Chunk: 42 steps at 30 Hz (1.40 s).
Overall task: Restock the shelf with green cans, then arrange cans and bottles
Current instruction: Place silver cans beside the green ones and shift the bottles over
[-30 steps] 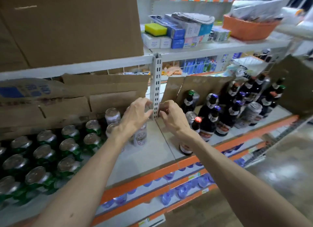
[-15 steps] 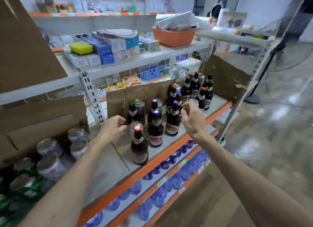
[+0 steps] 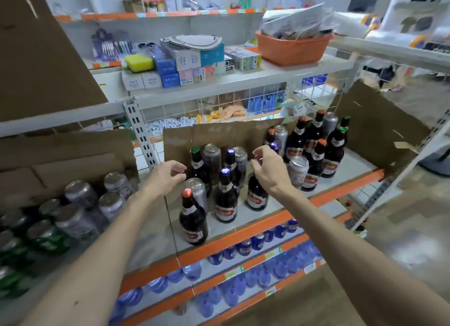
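Leaving the can (image 3: pixel 299 170), right hand (image 3: pixel 270 169) (fingers curled) now tops a bottle (image 3: pixel 257 197).

1. Green cans (image 3: pixel 46 238): upright, clustered at the far left of the shelf (image 3: pixel 280 218), blurred.
2. Silver cans (image 3: pixel 117 187): upright beside the green ones; taller ones stand among the bottles.
3. Bottles (image 3: pixel 225 199): dark brown, red labels, upright, loosely scattered right.

left hand (image 3: pixel 165 177) hovers, fingers loosely curled, just behind the red-capped bottle (image 3: pixel 192 218) on the shelf (image 3: pixel 345 169); right hand (image 3: pixel 270 169) covers the neck of a brown bottle (image 3: pixel 257 196) to its right, grip unclear; green cans (image 3: pixel 48 240) far left.
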Each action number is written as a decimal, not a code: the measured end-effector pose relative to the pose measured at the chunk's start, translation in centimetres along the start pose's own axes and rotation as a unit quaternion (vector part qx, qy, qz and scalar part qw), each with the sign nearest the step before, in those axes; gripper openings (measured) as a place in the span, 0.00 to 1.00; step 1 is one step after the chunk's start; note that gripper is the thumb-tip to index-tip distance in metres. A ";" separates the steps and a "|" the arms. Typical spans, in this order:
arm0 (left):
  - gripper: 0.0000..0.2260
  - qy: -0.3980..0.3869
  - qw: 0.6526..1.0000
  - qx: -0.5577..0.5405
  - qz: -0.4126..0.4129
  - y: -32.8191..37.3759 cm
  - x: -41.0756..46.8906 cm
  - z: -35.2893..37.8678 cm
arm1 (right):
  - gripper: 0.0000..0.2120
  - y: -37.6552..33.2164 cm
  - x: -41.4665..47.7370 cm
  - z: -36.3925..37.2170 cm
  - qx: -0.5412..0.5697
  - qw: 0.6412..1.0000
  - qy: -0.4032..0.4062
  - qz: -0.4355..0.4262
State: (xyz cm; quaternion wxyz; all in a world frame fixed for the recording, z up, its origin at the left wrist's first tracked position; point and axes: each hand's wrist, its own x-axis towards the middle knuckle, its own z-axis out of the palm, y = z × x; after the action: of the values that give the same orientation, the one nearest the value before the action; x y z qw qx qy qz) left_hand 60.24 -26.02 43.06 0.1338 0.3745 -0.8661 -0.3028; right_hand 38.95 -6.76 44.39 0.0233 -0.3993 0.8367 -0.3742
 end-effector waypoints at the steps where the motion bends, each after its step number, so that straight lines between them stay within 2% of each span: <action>1: 0.13 0.003 1.000 0.002 0.002 0.4 0.1 -0.1 | 0.13 -0.1 0.8 0.3 -0.003 1.000 -0.011 -0.003; 8: 0.14 0.007 0.999 0.033 0.024 2.4 4.6 0.9 | 0.13 -0.9 6.1 3.6 -0.026 0.999 -0.042 0.006; 15: 0.13 -0.024 0.998 0.050 0.023 3.5 7.7 2.3 | 0.12 0.6 10.6 4.2 -0.105 0.992 -0.065 0.020; 22: 0.18 -0.096 0.989 0.111 -0.032 3.7 7.7 2.6 | 0.11 1.3 13.0 5.3 -0.125 0.984 -0.125 0.014; 25: 0.21 -0.120 0.978 0.154 -0.073 3.5 7.3 3.2 | 0.06 1.6 13.3 5.5 -0.135 0.979 -0.151 0.002; 29: 0.26 -0.161 0.958 0.192 -0.137 3.2 6.7 4.2 | 0.06 2.4 14.1 5.5 -0.142 0.970 -0.198 -0.015; 32: 0.25 -0.173 0.946 0.218 -0.166 3.3 6.5 4.7 | 0.05 2.8 15.2 6.1 -0.147 0.962 -0.229 -0.014; 36: 0.26 -0.198 0.933 0.230 -0.194 2.7 6.5 5.3 | 0.11 3.3 16.1 7.3 -0.153 0.953 -0.261 0.002; 42: 0.21 -0.184 0.940 0.211 -0.196 1.7 7.0 5.3 | 0.14 3.6 17.2 8.4 -0.129 0.945 -0.299 0.019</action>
State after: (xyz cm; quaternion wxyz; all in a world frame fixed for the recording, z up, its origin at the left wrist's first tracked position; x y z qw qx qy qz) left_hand 52.04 -27.93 40.02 -0.1724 0.4938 -0.8292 -0.1969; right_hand 27.73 -22.13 40.50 0.2275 -0.4768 0.8397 -0.1256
